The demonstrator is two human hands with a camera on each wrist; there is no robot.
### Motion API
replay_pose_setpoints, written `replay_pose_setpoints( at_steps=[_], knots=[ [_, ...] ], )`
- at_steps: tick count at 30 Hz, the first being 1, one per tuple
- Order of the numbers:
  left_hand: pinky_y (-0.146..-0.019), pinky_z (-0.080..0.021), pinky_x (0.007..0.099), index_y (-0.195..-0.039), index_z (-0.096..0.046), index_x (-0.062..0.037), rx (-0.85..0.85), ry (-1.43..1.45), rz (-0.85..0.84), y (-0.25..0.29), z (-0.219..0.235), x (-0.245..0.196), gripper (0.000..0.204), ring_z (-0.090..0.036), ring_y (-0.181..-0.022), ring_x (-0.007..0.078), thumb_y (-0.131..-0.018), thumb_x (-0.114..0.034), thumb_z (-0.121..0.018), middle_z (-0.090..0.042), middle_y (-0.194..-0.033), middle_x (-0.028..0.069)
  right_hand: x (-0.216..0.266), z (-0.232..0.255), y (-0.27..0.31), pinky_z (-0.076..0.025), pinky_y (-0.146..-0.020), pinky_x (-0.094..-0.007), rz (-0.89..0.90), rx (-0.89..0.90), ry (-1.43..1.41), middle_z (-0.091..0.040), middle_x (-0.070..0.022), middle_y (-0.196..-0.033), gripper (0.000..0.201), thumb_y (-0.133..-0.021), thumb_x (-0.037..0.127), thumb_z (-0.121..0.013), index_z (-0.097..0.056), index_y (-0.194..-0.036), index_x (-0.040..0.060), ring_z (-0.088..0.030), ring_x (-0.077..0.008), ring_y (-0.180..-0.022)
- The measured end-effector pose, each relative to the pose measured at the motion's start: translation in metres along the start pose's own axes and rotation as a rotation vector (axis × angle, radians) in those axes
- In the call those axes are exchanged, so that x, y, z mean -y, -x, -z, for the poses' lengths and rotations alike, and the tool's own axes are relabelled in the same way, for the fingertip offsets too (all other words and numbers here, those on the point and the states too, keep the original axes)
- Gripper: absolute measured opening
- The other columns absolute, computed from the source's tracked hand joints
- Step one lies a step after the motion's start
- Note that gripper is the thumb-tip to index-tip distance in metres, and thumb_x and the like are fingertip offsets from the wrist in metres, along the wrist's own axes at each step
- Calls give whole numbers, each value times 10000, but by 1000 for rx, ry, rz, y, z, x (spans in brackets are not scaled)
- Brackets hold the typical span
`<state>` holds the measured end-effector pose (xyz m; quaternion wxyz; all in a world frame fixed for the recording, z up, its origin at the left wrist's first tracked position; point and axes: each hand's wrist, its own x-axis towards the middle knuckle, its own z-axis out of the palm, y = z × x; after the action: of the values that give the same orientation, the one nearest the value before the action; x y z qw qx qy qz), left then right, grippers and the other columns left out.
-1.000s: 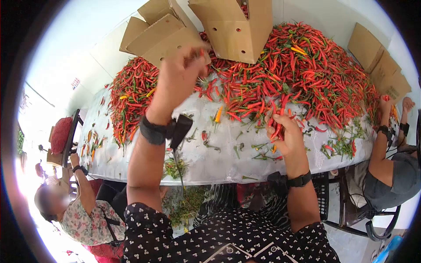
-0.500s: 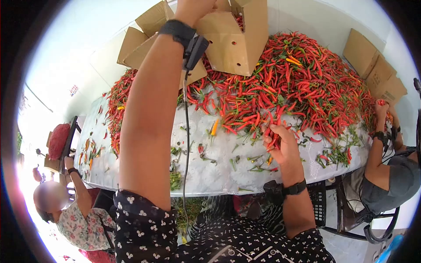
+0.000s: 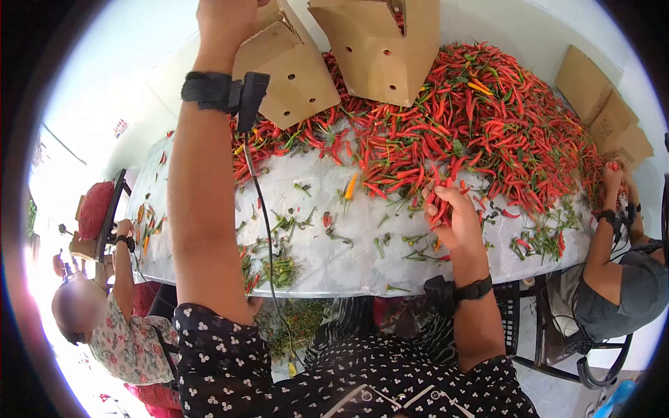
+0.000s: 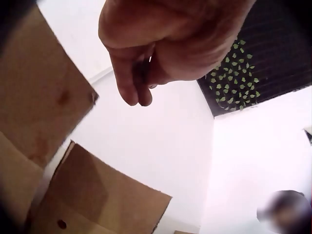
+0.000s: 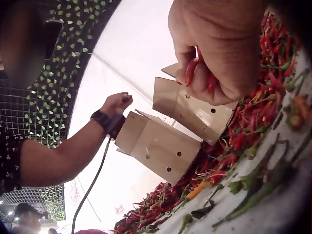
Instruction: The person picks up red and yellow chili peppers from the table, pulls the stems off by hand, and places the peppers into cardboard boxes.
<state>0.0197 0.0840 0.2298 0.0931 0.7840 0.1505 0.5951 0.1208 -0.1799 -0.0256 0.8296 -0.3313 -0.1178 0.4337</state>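
My right hand [image 3: 454, 221] grips several red chillies [image 3: 437, 202] low over the table, near the edge of the chilli pile [image 3: 488, 125]. Red pods poke out between its curled fingers in the right wrist view. Raised high, my left hand [image 5: 117, 104] is beside the open flaps of the left cardboard box [image 5: 158, 148]. Its fingertips are drawn together and bent downward in the left wrist view, with no chilli showing between them. A second cardboard box [image 3: 380, 59] stands to the right, with chillies inside.
Cut green stems [image 3: 282, 268] and a yellow chilli [image 3: 350, 187] lie on the table [image 3: 327, 268]. A cable [image 3: 268, 237] hangs from my left wrist. People sit at both ends: one in a flowered top [image 3: 136, 348], another in a grey shirt [image 3: 631, 285].
My left hand rises from over the pile to the right box's top, then shifts left to the left box. Red chillies stay in my right hand, which hardly moves.
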Motion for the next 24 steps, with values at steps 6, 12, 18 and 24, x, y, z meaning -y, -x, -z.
replay_pose_setpoints(
  at_steps=[6, 12, 18, 24],
  knots=[
    [-629, -512, 269, -970, -595, -6, 408, 508, 96, 31, -3, -14, 197, -602, -689, 161, -786, -73, -586, -630, -806, 86, -4, -2, -3, -380, -440, -221, 7, 34, 41, -530, -36, -717, 81, -793, 102, -539, -531, -846, 41, -496, -114, -560],
    [-754, -470, 307, -1068, -526, -8, 971, 743, -335, 133, -42, -129, 296, -590, -867, 224, -840, -195, -553, -552, -995, 131, -17, 26, -19, -389, -440, -227, 48, 224, -77, -564, -73, -784, 194, -805, 130, -545, -525, -985, 58, -518, -128, -591],
    [-779, -441, 390, -1020, -557, -21, 880, 500, -504, 151, -71, -92, 306, -543, -884, 328, -762, -185, -565, -555, -948, 168, -3, 20, -10, -363, -418, -225, 91, -63, -63, -566, -77, -779, 134, -786, 115, -540, -517, -912, 73, -498, -123, -583],
    [-810, -428, 405, -1028, -578, -57, 1075, 132, -294, 192, -107, -13, 324, -524, -943, 333, -739, -203, -585, -557, -990, 179, 14, 21, -7, -333, -390, -210, 59, -107, -70, -568, -85, -785, 119, -772, 101, -529, -505, -863, 28, -479, -118, -563]
  ],
)
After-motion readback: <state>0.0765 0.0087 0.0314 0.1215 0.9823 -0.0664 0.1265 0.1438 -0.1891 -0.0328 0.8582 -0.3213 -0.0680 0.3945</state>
